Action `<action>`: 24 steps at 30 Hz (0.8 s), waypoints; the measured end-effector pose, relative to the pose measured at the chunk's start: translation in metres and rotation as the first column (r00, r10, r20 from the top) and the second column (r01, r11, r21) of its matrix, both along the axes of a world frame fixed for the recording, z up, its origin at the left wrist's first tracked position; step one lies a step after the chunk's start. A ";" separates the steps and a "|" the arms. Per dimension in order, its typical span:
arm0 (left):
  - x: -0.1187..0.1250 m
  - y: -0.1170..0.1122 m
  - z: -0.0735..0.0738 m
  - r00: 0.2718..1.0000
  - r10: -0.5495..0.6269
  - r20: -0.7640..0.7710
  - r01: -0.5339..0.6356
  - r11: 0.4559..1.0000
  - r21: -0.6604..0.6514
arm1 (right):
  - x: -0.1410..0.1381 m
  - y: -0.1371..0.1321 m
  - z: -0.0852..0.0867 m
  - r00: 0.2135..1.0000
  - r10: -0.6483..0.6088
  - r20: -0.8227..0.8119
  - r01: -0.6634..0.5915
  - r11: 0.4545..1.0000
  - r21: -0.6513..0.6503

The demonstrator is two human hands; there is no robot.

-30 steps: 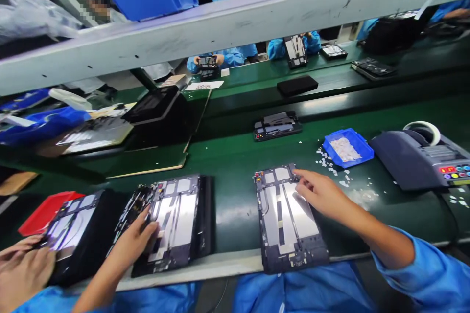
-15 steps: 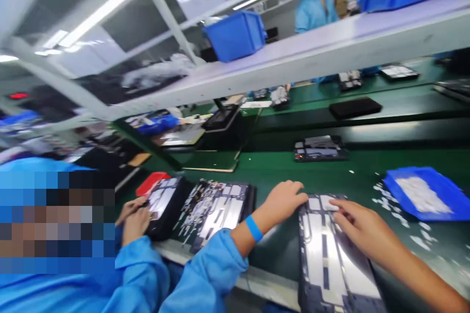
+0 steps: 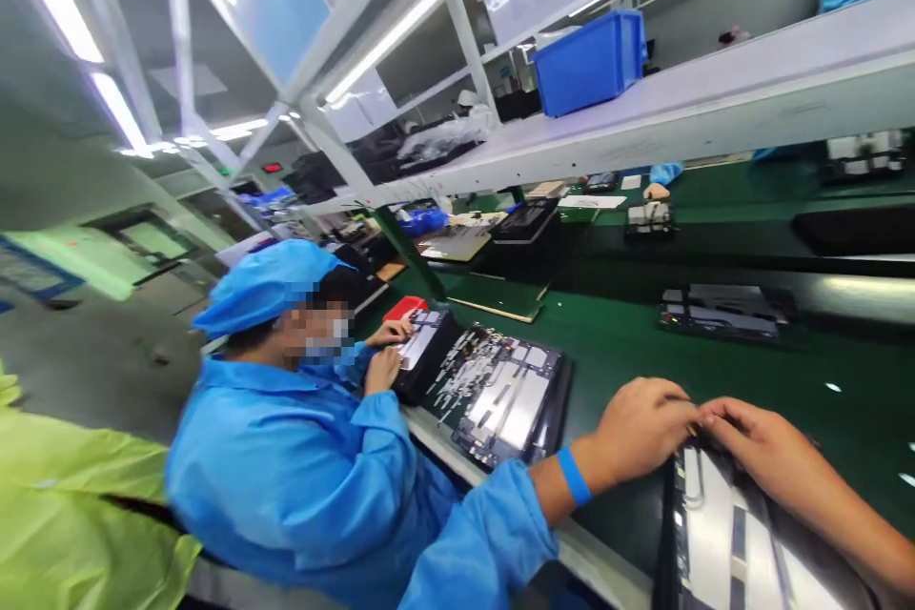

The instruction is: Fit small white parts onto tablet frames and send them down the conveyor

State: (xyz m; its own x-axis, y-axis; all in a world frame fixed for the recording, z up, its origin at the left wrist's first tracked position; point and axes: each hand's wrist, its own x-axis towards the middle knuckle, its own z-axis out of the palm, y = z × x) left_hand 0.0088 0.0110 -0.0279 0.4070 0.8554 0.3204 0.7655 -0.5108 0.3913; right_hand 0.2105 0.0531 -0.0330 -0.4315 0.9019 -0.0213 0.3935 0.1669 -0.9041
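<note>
My left hand [image 3: 640,427] and my right hand [image 3: 762,446] meet at the top edge of an opened tablet chassis [image 3: 729,543] lying on the green belt in front of me. The fingers of both hands are curled and pressed on the chassis's upper left corner. What lies under the fingertips is hidden. A blue wristband sits on my left wrist. A second opened tablet [image 3: 500,396] lies to the left of my left hand, untouched.
A co-worker in a blue coat and cap [image 3: 286,457] sits at my left, hands on another tablet beside a red tray [image 3: 404,308]. More tablets [image 3: 721,313] lie farther along the belt. A white shelf with a blue bin [image 3: 590,62] runs overhead.
My view has swung left and up, bringing the co-worker into sight. My left hand left the second tablet and joined my right hand at the top of the nearer chassis.
</note>
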 end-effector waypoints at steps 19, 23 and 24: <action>0.015 -0.004 0.005 0.671 0.467 0.575 -0.133 0.840 -0.527 | -0.022 -0.033 0.017 0.912 -0.196 0.362 0.030 0.909 0.416; 0.016 -0.007 0.004 0.720 0.438 0.539 -0.187 0.869 -0.457 | -0.021 -0.033 0.018 0.878 -0.202 0.434 0.007 0.911 0.412; 0.016 -0.007 0.004 0.724 0.438 0.533 -0.193 0.870 -0.454 | -0.022 -0.033 0.019 0.862 -0.218 0.457 0.014 0.912 0.410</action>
State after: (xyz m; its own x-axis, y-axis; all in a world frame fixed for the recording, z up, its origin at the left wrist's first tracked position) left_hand 0.0252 0.0040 -0.0241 -0.0821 0.9950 0.0575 0.3937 -0.0206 0.9190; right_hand 0.1886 0.0205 -0.0145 -0.3490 0.9240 0.1562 0.7991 0.3805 -0.4654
